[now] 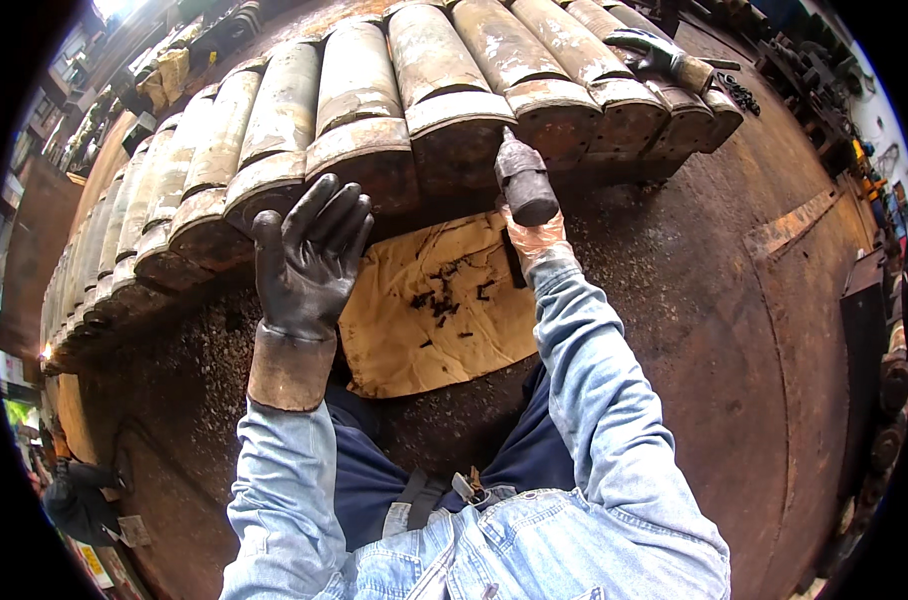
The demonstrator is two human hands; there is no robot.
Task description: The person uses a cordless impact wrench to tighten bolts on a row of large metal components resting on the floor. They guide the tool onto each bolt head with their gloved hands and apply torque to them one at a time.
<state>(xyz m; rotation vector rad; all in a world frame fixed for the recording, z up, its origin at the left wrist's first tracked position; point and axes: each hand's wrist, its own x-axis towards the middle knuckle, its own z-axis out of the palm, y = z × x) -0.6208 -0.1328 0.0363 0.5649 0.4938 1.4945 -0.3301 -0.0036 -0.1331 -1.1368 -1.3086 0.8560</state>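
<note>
My right hand (539, 238), in a thin clear glove, is closed around a dark grey power drill (527, 180). The drill's tip points away from me and meets, or nearly meets, the end face of a curved metal segment (459, 108) in a long row. My left hand (314, 260) wears a black coated glove with a brown cuff. Its palm is turned up, fingers extended, just in front of the row, and nothing lies in it. Between my forearms a brown cardboard sheet (374, 345) carries several small dark pieces (439, 305), too small to name surely.
The row of worn segments (274, 115) curves across the far side and down the left. A black glove (646, 48) with a tan cuff lies on its right end. Rusty metal floor (694, 300) spreads around me. Dark metal parts (799, 85) crowd the right edge.
</note>
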